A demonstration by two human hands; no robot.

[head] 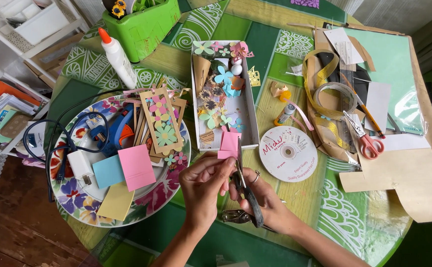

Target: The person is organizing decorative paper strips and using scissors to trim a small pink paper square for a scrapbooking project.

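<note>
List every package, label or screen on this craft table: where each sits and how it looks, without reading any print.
Glue bottle: upper left on the table, white, orange cap, lying tilted.
Ribbon spool: centre right, beside the white box, round white label face with red print.
Small tube: above the spool, printed label, yellow base.
Clear bag: far right, holding mint-green paper.
No screens in view.
</note>
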